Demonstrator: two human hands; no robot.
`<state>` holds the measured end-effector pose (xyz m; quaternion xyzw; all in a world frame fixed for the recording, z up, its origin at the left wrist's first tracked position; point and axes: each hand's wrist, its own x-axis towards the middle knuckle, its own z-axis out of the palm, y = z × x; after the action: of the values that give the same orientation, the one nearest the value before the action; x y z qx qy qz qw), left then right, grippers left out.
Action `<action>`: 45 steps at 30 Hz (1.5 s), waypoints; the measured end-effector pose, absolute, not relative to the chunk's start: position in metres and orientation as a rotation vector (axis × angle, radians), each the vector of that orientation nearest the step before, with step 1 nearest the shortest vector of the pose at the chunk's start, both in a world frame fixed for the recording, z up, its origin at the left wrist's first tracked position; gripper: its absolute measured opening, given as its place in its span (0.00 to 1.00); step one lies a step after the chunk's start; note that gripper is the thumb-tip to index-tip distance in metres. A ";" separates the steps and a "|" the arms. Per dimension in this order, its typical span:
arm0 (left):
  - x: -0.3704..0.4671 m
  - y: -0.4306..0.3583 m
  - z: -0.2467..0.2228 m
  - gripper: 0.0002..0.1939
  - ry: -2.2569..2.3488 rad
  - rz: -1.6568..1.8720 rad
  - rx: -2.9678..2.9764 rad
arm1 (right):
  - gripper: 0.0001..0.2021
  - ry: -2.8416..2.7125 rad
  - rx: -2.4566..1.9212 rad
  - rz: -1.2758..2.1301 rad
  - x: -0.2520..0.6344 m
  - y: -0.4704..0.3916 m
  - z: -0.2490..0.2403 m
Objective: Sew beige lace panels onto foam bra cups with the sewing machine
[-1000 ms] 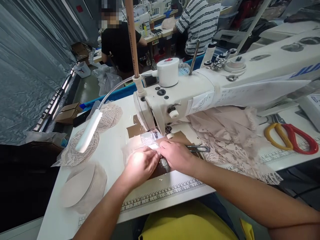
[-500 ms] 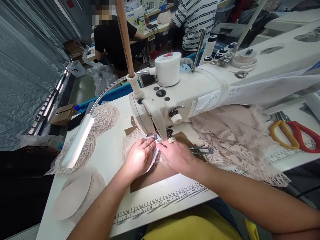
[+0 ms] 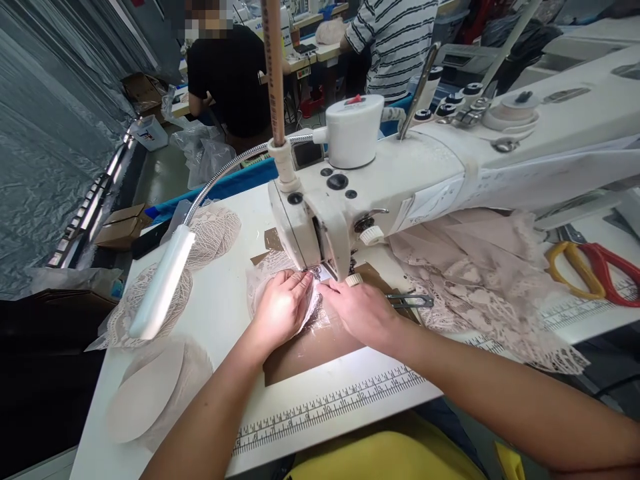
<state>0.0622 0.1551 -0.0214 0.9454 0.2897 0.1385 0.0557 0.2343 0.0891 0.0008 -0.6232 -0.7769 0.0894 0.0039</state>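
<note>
Both hands lie flat, grasping nothing, the left hand [image 3: 283, 310] and right hand [image 3: 361, 310] pinning the lace piece [image 3: 263, 280] under the sewing machine [image 3: 400, 180] needle just ahead of their grip (fingertips so close risk a prick, I judge).

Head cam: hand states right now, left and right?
Left hand: open, flat, pressing the lace piece by the sewing machine needle.
Right hand: fingers on the lace edge; grip cannot be told.
</note>
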 end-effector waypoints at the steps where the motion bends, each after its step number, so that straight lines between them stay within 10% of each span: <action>1: 0.062 0.156 -0.023 0.16 0.913 0.403 2.867 | 0.21 -2.433 -1.941 0.265 0.235 0.089 0.000; 14: 0.048 0.143 -0.009 0.23 1.263 0.201 2.654 | 0.18 -2.233 -1.643 0.204 0.246 0.087 -0.020; 20: 0.030 0.114 0.016 0.19 0.582 0.281 2.415 | 0.14 -2.233 -1.401 0.285 0.252 0.082 -0.020; 25: 0.030 0.123 0.015 0.14 0.969 0.657 2.249 | 0.13 -2.344 -1.224 0.308 0.255 0.082 -0.021; 33: 0.044 0.157 0.010 0.05 1.015 0.231 2.034 | 0.12 -2.403 -1.285 0.312 0.257 0.085 -0.022; 45: 0.015 0.176 0.012 0.18 0.865 0.399 1.679 | 0.13 -2.391 -1.276 0.375 0.259 0.088 -0.025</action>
<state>0.0147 0.1763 0.0123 0.7150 0.3683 0.1700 0.5694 0.2591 0.0884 -0.0255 -0.4567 -0.8560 0.1342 0.2015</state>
